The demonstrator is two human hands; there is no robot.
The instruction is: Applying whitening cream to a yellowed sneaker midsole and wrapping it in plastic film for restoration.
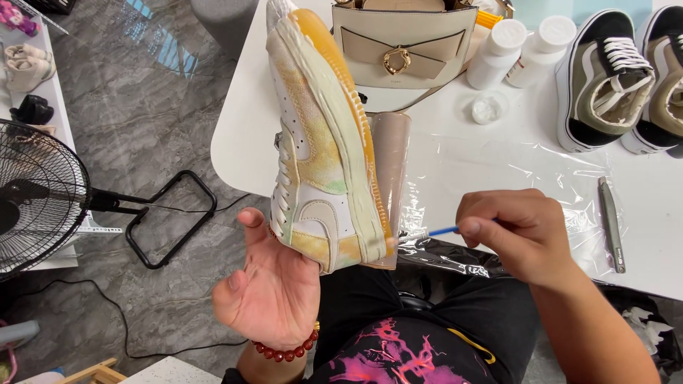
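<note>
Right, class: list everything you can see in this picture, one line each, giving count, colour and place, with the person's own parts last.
sneaker: one, white and yellow, raised sole-up on the left hand
small brush: one, blue handle, tip at the sneaker's heel edge
handbag: one, beige with a gold clasp, top of the table
bottles: two, white, right of the handbag
pair of sneakers: one, black and olive, table's right end
plastic sheet: one, clear, spread on the table
metal tool: one, grey, right of the sheet
table: one, white
fan: one, black, on the floor at left
left hand: one, red bead bracelet, inside the sneaker
right hand: one, fingers pinching the brush
</note>
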